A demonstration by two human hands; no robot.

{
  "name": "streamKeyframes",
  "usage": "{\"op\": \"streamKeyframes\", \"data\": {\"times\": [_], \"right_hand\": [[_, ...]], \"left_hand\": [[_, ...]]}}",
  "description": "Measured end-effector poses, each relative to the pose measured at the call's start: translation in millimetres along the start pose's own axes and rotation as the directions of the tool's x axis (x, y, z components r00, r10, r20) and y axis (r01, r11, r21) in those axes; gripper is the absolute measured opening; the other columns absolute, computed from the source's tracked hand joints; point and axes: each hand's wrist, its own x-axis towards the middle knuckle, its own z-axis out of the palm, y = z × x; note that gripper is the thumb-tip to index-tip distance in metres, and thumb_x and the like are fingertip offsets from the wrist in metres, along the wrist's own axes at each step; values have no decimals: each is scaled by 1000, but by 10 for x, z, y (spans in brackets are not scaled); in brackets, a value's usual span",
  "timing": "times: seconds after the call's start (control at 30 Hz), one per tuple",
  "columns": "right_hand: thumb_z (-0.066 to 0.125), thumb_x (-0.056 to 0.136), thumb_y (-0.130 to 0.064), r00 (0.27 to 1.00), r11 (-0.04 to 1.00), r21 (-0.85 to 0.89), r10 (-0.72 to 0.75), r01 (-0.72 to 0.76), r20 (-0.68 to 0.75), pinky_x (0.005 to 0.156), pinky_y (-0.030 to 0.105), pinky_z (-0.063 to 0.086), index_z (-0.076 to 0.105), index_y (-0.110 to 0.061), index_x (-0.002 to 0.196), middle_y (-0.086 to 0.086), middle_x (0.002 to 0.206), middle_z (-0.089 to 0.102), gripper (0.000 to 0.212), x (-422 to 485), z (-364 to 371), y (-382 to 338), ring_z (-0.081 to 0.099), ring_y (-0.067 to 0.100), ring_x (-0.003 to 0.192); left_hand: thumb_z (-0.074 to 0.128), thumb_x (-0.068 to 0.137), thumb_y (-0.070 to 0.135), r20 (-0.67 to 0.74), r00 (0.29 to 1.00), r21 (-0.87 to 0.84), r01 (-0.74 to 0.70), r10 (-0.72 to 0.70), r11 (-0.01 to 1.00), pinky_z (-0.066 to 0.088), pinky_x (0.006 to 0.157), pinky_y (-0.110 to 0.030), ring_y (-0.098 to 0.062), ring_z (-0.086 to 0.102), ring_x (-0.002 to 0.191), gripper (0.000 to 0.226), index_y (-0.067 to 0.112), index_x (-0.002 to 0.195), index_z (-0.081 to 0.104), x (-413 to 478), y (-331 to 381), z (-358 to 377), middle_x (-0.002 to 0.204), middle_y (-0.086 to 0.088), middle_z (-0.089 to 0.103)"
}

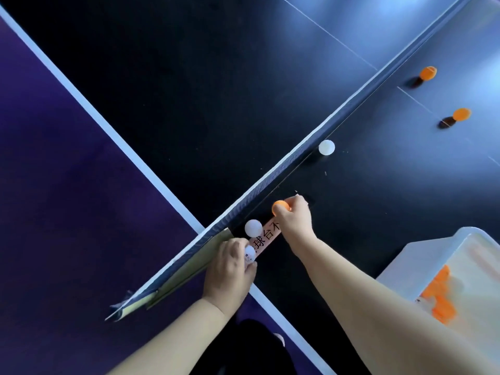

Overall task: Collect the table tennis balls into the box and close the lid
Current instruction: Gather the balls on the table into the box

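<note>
My left hand (230,269) grips a white ball (250,254) at the near end of the net. Close by, my right hand (295,220) pinches an orange ball (280,207) on the dark table. A loose white ball (253,228) lies between the two hands on a pink label strip (266,239). Another white ball (326,147) rests against the net further along. Two orange balls (428,73) (462,114) sit at the far right. The translucent plastic box (433,255) at the lower right holds several orange balls; its lid is off the opening.
The net (297,155) runs diagonally from lower left to upper right across the dark table tennis table (189,104). White lines mark the table's edge (108,125). Purple floor (54,198) lies to the left.
</note>
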Motion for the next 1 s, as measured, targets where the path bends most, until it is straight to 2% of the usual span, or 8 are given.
{"op": "streamKeyframes", "data": {"times": [0.13, 0.27, 0.4, 0.53, 0.67, 0.8, 0.9, 1.0], "right_hand": [[45, 77, -1, 984, 979, -136, -138, 153, 117, 59, 26, 44, 55, -21, 105, -2, 85, 56, 35, -141, -101, 78, 55, 16, 77], [64, 79, -35, 920, 831, -422, -247, 362, 303, 66, 27, 45, 54, -32, 123, -7, 85, 55, 45, -189, 29, 143, 56, 13, 83], [63, 84, -39, 924, 793, -492, -230, 360, 304, 67, 26, 43, 58, -31, 117, -9, 88, 55, 35, -210, 107, 189, 57, 14, 87], [64, 83, -38, 974, 948, -227, -211, 225, 85, 63, 24, 44, 58, -24, 95, -10, 80, 57, 20, -348, -109, 130, 55, 7, 72], [68, 82, -33, 961, 976, 50, -200, 213, -189, 63, 17, 47, 56, -25, 88, -9, 80, 61, 14, -674, -698, 34, 54, 3, 68], [62, 88, -26, 857, 950, 153, -168, 273, -487, 68, 29, 52, 57, -30, 92, -8, 77, 59, 8, -1101, -1447, 159, 55, 7, 70], [58, 90, -27, 760, 959, 145, -96, 243, -643, 67, 19, 46, 59, -29, 93, -7, 83, 58, 4, -1412, -1936, 486, 54, 10, 74], [54, 82, -35, 732, 944, 272, 52, 185, -679, 81, 28, 47, 68, -32, 100, -13, 100, 62, 23, -1610, -2225, 898, 59, 10, 88]], "left_hand": [[76, 69, 4, -42, 999, -99, 16, -20, 995, 57, 58, -29, -26, 63, 78, 51, 11, 105, 41, -3, 20, -6, 93, -13, 61], [80, 67, 7, -32, 999, -29, -5, 4, 1000, 56, 62, -27, -26, 65, 81, 54, 10, 104, 42, -25, -62, 4, 94, -13, 63], [85, 62, 9, 0, 1000, -10, 8, -8, 1000, 52, 57, -24, -24, 65, 75, 57, 11, 102, 44, -44, -89, -22, 92, -12, 63], [82, 63, 6, 81, 997, -62, 14, -9, 998, 56, 59, -26, -22, 62, 79, 57, 15, 107, 47, 49, 37, -74, 99, -9, 58], [71, 80, 20, 186, 982, -136, -6, 31, 991, 48, 66, -25, -15, 54, 88, 47, 22, 121, 48, 262, 440, -139, 111, 0, 49], [60, 85, 40, 260, 955, -290, -64, 143, 955, 45, 86, -24, -10, 54, 102, 46, 23, 126, 49, 493, 1127, -126, 120, 9, 53], [46, 83, 57, 271, 890, -404, -242, 368, 882, 49, 84, -28, -6, 54, 94, 53, 23, 123, 51, 537, 1684, -7, 113, 12, 57], [44, 84, 60, 264, 802, -489, -367, 536, 791, 48, 80, -25, -1, 49, 94, 46, 32, 120, 49, 465, 2144, 164, 105, 16, 57]]}}
